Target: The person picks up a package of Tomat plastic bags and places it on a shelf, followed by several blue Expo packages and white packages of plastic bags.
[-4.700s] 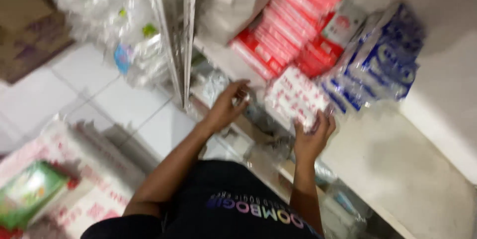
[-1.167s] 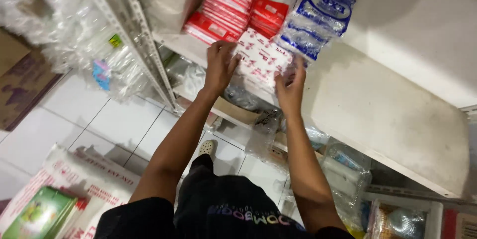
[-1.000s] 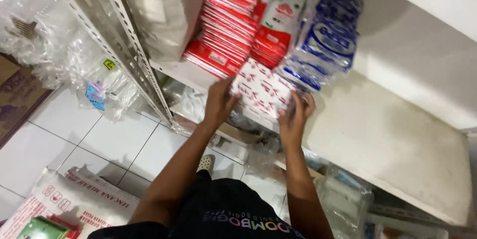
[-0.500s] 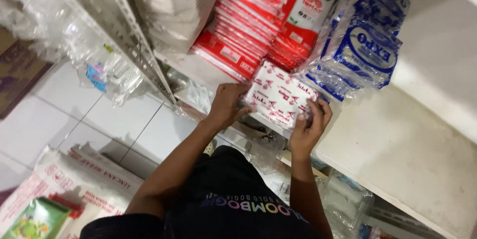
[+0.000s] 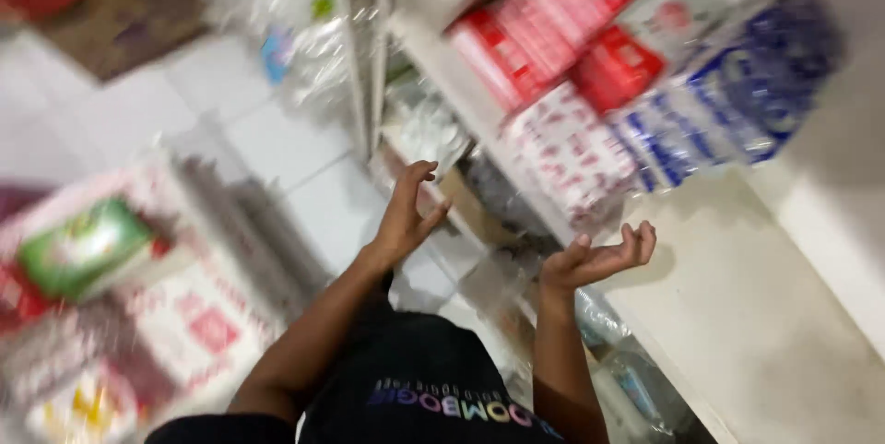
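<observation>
Red-printed white pack (image 5: 570,156) — blue-white packs (image 5: 728,94)

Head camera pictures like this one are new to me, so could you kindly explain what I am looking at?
The camera sits on a person's head and looks down, so you see their own two arms from above. The picture is blurred by motion. The left hand and right hand are both open and hold nothing, raised in front of a white shelf. On the shelf stand a white pack with red print, nearest the hands, red packs behind it and blue and white packs beside it. Below is a white tiled floor with more packaged goods, including a green pack.
</observation>
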